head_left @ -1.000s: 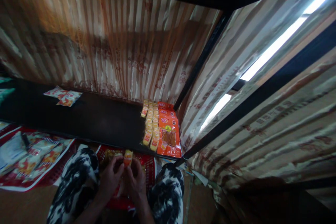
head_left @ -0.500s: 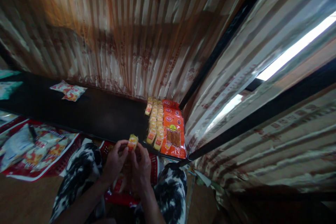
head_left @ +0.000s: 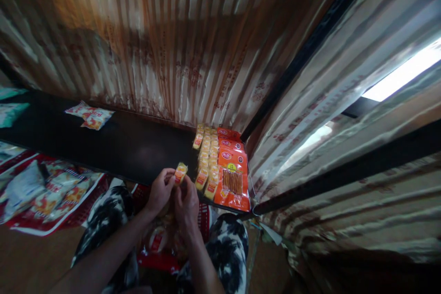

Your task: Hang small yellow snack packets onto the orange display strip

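Note:
Both my hands hold one small yellow wrapped snack pack (head_left: 181, 173) with an orange-red label, over the front edge of the black shelf (head_left: 144, 144). My left hand (head_left: 161, 194) grips its left side, fingers closed. On the right side, the fingers of my right hand (head_left: 187, 200) are closed on the same pack. Just right of the hands stand rows of matching yellow snack packs (head_left: 204, 158), lined up front to back. Beside them, at the shelf's right end, lie overlapping orange packets (head_left: 232, 179); the front one shows brown sticks through a window.
A red basket (head_left: 161, 262) with wrapped packs sits between my knees. Another red basket (head_left: 65, 226) holding snack bags is at left. White-and-orange bags (head_left: 94, 117) and green bags (head_left: 12, 114) lie on the shelf. A black post (head_left: 285, 85) rises at right.
Both hands have moved slightly forward and right with the yellow snack pack, which now tilts more. The view has shifted a little.

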`<state>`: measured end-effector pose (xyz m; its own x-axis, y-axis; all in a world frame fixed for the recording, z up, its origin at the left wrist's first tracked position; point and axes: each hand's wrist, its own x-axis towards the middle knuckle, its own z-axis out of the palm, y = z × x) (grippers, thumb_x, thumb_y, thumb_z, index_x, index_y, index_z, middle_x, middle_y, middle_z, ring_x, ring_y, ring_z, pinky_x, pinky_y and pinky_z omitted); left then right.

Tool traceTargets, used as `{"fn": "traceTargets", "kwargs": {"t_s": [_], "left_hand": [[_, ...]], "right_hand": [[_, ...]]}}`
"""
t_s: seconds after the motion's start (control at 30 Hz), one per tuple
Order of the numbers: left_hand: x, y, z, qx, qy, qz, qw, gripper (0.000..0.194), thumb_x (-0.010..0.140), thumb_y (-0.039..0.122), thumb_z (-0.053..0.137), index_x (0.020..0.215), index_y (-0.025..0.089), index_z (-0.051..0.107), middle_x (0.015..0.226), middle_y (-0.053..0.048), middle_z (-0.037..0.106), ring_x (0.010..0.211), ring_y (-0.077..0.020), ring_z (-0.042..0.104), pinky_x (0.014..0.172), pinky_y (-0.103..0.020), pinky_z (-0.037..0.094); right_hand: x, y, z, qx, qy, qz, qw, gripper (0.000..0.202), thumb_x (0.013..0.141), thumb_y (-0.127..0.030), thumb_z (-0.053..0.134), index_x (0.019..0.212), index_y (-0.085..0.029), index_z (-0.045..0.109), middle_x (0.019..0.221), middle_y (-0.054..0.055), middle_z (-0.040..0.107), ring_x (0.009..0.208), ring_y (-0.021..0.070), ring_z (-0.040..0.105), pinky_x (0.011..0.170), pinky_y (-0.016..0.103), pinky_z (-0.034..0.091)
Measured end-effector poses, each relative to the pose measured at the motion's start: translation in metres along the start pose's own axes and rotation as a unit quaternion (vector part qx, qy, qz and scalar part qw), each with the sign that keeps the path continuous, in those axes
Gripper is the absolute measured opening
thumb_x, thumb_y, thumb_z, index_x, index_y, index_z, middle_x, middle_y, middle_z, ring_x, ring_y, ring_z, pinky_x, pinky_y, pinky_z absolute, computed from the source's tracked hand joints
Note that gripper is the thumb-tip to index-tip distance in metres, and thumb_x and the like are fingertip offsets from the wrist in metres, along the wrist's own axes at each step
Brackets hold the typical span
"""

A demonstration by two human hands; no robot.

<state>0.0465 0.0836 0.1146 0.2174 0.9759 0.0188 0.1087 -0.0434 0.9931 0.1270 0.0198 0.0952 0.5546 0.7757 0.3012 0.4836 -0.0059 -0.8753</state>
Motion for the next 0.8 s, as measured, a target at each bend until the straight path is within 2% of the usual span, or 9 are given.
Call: {"fn": "traceTargets", "kwargs": {"t_s": [0.3,0.4,0.47,0.63,0.8], "left_hand": [[0.016,-0.014,0.008,0.054,-0.001,0.020,0.998,0.019,0.076,0.027,0.049,0.089,0.017,0.055,0.092,-0.009,0.068,0.085,-0.0193,0.066,0.079,-0.032,0.051],[0.019,-0.018,0.010,0.076,-0.003,0.023,0.997,0.016,0.077,0.025,0.048,0.089,0.017,0.056,0.091,-0.008,0.069,0.084,-0.0191,0.066,0.079,-0.031,0.051],[0.020,-0.019,0.011,0.109,0.005,0.026,0.994,0.015,0.078,0.024,0.048,0.089,0.018,0.057,0.090,-0.007,0.069,0.083,-0.0185,0.066,0.078,-0.030,0.050],[0.022,-0.017,0.012,0.201,0.025,0.024,0.979,0.014,0.078,0.024,0.051,0.089,0.020,0.060,0.089,-0.005,0.069,0.078,-0.0177,0.064,0.077,-0.029,0.047],[0.030,-0.018,0.013,0.167,0.010,0.026,0.986,0.014,0.077,0.021,0.050,0.087,0.019,0.059,0.089,-0.005,0.069,0.080,-0.0173,0.064,0.076,-0.029,0.048]], "right_hand": [[0.008,0.014,0.009,-0.026,-0.023,0.003,0.999,0.041,0.079,-0.023,0.046,0.116,-0.013,0.058,0.113,0.014,0.063,0.103,0.0220,0.059,0.092,0.037,0.046],[0.009,0.018,0.011,-0.043,-0.014,-0.001,0.999,0.038,0.078,-0.023,0.046,0.111,-0.013,0.062,0.114,0.014,0.063,0.107,0.0234,0.058,0.094,0.038,0.045],[0.011,0.018,0.011,-0.057,-0.011,0.004,0.998,0.037,0.078,-0.023,0.045,0.109,-0.013,0.063,0.115,0.014,0.064,0.108,0.0235,0.057,0.095,0.038,0.044],[0.018,0.010,0.008,-0.052,-0.048,0.021,0.997,0.037,0.079,-0.021,0.041,0.109,-0.013,0.063,0.113,0.013,0.064,0.105,0.0216,0.059,0.093,0.034,0.045],[0.022,0.008,0.012,-0.035,-0.041,0.023,0.998,0.040,0.079,-0.019,0.041,0.112,-0.012,0.061,0.118,0.014,0.062,0.109,0.0217,0.057,0.096,0.034,0.044]]}}
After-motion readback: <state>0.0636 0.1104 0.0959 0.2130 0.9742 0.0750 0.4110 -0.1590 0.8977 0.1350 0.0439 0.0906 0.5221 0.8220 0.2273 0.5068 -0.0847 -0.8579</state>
